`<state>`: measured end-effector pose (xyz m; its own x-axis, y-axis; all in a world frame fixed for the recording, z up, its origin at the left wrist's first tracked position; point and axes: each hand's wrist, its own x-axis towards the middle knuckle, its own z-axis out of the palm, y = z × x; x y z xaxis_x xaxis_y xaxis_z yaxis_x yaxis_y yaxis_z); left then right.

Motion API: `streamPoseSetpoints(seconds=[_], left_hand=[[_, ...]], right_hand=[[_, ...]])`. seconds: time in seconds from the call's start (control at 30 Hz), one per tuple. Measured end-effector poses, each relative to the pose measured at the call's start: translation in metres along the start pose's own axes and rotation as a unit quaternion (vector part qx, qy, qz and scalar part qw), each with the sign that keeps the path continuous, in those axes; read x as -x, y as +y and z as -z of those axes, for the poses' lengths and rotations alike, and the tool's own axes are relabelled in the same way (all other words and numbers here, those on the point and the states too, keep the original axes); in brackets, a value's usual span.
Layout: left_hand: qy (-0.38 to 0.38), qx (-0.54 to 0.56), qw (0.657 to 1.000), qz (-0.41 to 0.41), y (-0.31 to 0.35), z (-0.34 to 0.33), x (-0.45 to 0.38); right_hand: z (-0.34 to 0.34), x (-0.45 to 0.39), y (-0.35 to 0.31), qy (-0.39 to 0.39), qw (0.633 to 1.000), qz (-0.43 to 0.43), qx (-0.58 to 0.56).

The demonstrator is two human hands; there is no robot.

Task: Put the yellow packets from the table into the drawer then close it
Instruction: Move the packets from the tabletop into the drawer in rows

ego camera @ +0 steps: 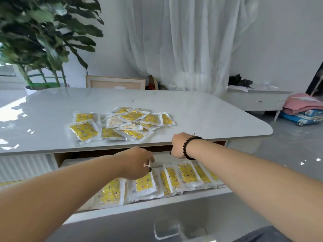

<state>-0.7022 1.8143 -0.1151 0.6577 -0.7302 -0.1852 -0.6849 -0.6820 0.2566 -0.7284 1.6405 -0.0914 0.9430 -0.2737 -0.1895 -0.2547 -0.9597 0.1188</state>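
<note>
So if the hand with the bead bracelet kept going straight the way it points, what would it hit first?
Probably the table edge: the right hand points forward just in front of it, over the open drawer. Depth is unclear; it may slip underneath.

Just beyond both hands, the white rounded stone-look tabletop (201, 110) is glossy and mirrors window light. The yellow-printed packets in clear plastic film (83, 131) shine. Nearer than the hands, the white drawer front (132, 222) looks smooth, with a shiny metal-look handle (167, 230).

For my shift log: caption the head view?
Both hands over open white drawer of yellow packets; more on table.
</note>
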Motion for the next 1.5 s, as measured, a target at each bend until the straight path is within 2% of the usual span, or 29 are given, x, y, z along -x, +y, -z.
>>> streamPoseSetpoints(seconds=[0.13,0.27,0.43,0.57,0.67,0.73,0.87,1.0,1.13,1.27,1.33,1.43,1.5], left_hand=[[0.008,-0.009,0.999,0.050,-0.022,0.017,0.031],[0.030,-0.035,0.994,0.097,-0.039,0.041,0.050],[0.084,0.019,0.985,0.150,-0.073,0.054,0.052],[0.092,0.007,0.977,0.193,-0.098,0.050,0.045],[0.147,-0.027,0.968,0.201,-0.107,0.052,0.037],[0.176,-0.068,0.966,0.178,-0.108,0.052,0.031],[0.130,-0.080,0.983,0.106,-0.099,0.047,0.018],[0.078,-0.078,0.981,0.159,-0.083,0.038,0.003],[0.074,-0.103,0.965,0.228,-0.088,0.037,-0.005],[0.174,-0.094,0.936,0.290,-0.097,0.041,-0.009],[0.208,-0.037,0.924,0.317,-0.099,0.040,-0.013],[0.218,0.091,0.913,0.332,-0.098,0.043,-0.021],[0.221,0.156,0.902,0.337,-0.093,0.048,-0.022]], right_hand=[[0.026,-0.001,-0.035,0.080,0.994,0.008,-0.068],[0.023,-0.008,-0.063,0.161,0.980,0.022,-0.111],[0.018,-0.020,-0.077,0.172,0.979,0.079,-0.072],[0.012,-0.032,-0.084,0.159,0.982,0.096,-0.018],[0.008,-0.036,-0.092,0.172,0.978,0.109,0.043],[0.006,-0.037,-0.098,0.185,0.972,0.119,0.085],[0.007,-0.040,-0.101,0.175,0.968,0.122,0.134],[0.011,-0.037,-0.097,0.176,0.961,0.147,0.154],[0.020,-0.035,-0.084,0.188,0.974,0.107,0.068],[0.021,-0.036,-0.068,0.168,0.980,0.069,-0.079],[0.019,-0.040,-0.065,0.140,0.975,0.043,-0.169],[0.020,-0.047,-0.069,0.110,0.963,-0.010,-0.247],[0.020,-0.052,-0.072,0.122,0.946,-0.060,-0.295]])
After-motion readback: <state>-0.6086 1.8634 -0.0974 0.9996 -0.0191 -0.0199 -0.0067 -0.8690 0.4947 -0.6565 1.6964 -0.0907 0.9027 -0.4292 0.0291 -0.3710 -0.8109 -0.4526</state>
